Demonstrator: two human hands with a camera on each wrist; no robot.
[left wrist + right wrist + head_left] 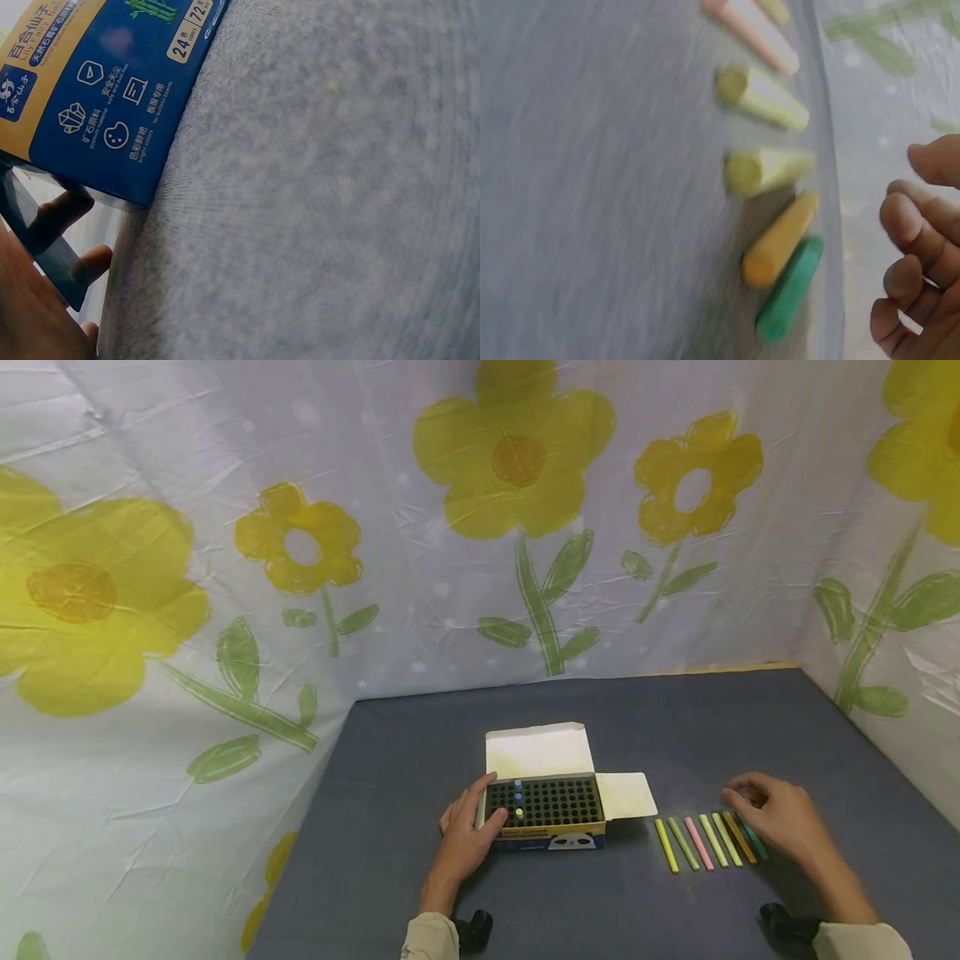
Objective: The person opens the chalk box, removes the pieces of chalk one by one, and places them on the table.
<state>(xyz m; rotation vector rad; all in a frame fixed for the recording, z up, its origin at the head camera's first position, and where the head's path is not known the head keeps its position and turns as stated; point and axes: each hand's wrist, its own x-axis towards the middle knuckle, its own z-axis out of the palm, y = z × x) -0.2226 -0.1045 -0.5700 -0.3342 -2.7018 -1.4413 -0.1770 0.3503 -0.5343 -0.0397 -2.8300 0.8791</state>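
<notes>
Flowered backdrop (442,635) takes the upper frame, grey table (360,860) the lower. Chalk box (525,842) at lower centre, lid flap raised at the back, side flap out to the right, hole grid facing up. Left hand (462,843) grips the box's left end, thumb at the front edge; reads as steadying. Right hand (780,814), lower right, fingers loosely curled, narrow gap between thumb and fingers, nothing visible in it. Seven loose chalk sticks (698,843) side by side at lower right: yellow, green, pink, two pale yellow-green, orange, dark green nearest the right hand. Smallest: three stick ends (519,813) in one column toward the left of the grid, two blue, one yellow-green.

Step, my judgement: chalk being handled singly between box and row, right hand between pinches; direction can't be told from one moment. Next move likely calls for the box held firm and a fine pinch on one stick without rolling its neighbours; orange and dark green lie very close.

Hard to see: box cut off at upper left of the left wrist view, left fingers partly behind a dark flap there; right hand cut by the right edge of its wrist view, sticks blurred; far end of the dark green one partly covered in the head view; hole depth unreadable
</notes>
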